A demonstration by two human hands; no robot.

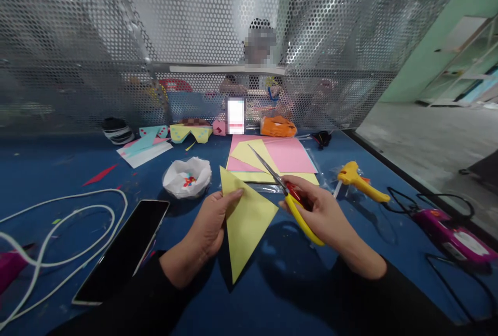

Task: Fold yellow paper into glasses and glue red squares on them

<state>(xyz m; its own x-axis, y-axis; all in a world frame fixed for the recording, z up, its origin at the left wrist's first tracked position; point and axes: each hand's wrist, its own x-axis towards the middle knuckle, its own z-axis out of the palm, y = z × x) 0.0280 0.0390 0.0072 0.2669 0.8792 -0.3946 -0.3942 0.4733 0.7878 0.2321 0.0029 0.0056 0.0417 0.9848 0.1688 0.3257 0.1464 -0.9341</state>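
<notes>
My left hand [212,222] pinches a yellow triangle of folded paper [251,222] along its left side, thumb on top. The paper is held up above the blue table, one corner pointing down. To its right, my right hand [317,209] grips a pair of scissors [268,167] with yellow and red handles. Their blades point up and left, past the paper's right corner, and look nearly closed. Behind the blades lies a stack of pink and yellow paper sheets [291,154].
A white-lined bowl [187,178] with red scraps and a black phone [124,248] are on the left, beside a white cable [73,206]. A yellow glue gun [361,180] and purple device [453,235] lie right. A perforated metal screen [202,30] stands behind; a person sits beyond it.
</notes>
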